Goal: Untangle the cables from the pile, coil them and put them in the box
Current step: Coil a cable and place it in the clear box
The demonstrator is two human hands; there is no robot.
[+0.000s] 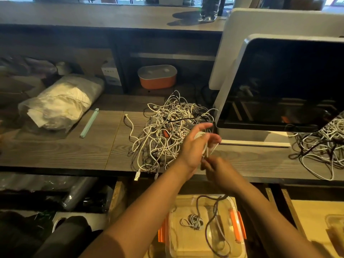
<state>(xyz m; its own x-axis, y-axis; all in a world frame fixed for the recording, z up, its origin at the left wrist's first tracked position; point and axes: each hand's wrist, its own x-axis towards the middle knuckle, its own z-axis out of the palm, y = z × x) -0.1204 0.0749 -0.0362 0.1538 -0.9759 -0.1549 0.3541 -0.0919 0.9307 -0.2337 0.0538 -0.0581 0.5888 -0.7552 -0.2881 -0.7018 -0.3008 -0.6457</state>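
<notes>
Holding a white cable (200,135) in loops round the fingers (205,126) of the left hand (193,148), above the tabletop's front edge and just right of the pile (165,127). Pinching the same cable's lower strands with the right hand (217,168), close beneath the left, fingers curled on them. Across the middle of the tabletop (74,151), that pile: mostly white leads with a few dark ones, reaching from near the back edge to the front edge, one plug (136,177) hanging over it. Below the front edge, under both forearms, a clear open-topped box (235,227) with orange clasps, a small coil (193,221) and a loose dark lead (209,226) inside. At the right of the tabletop, a monitor (288,81), with a second tangle (323,146) by its base near the right edge. At the left, a plastic bag (61,103) of white stuff and, beside it, a pale green strip (89,122). Behind the pile, past the back edge, an orange tub (157,79) with a grey lid.
</notes>
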